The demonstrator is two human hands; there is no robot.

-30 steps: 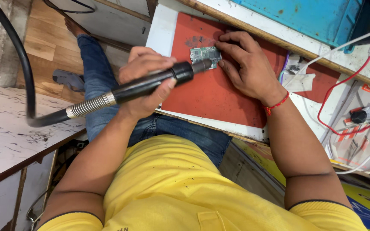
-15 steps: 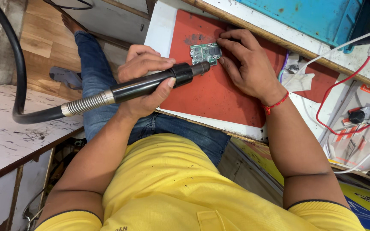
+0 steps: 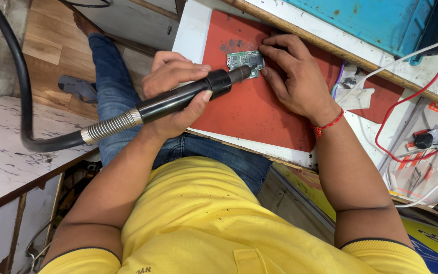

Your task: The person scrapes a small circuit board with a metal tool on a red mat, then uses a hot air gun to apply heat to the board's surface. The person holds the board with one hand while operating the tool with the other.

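- The left hand [image 3: 176,94] is wrapped shut around the black hot-air handpiece [image 3: 188,96]; thumb along the lower side, fingers curled over the top, a full closed grip on the barrel.
- The handpiece runs from a ribbed metal collar and thick black hose [image 3: 21,101] at about 8 o'clock of the hand up to its nozzle at about 2 o'clock.
- The nozzle tip sits at the lower edge of the small green circuit board [image 3: 245,60], touching it or just above; I cannot tell which.
- The circuit board lies on the red mat [image 3: 249,109] on the bench [image 3: 191,30], at 2 o'clock from the left hand and 10 o'clock from the right hand [image 3: 292,76].
- The right hand holds nothing in a closed grip: its fingers are spread flat, fingertips pressing at the board's right edge, palm resting on the mat.
- Against the frame half a second ago, the nozzle, board and both hands keep nearly the same pose; only the hose loop at the left has shifted slightly.
- Red and white cables [image 3: 406,101] lie at 3 o'clock of the mat.
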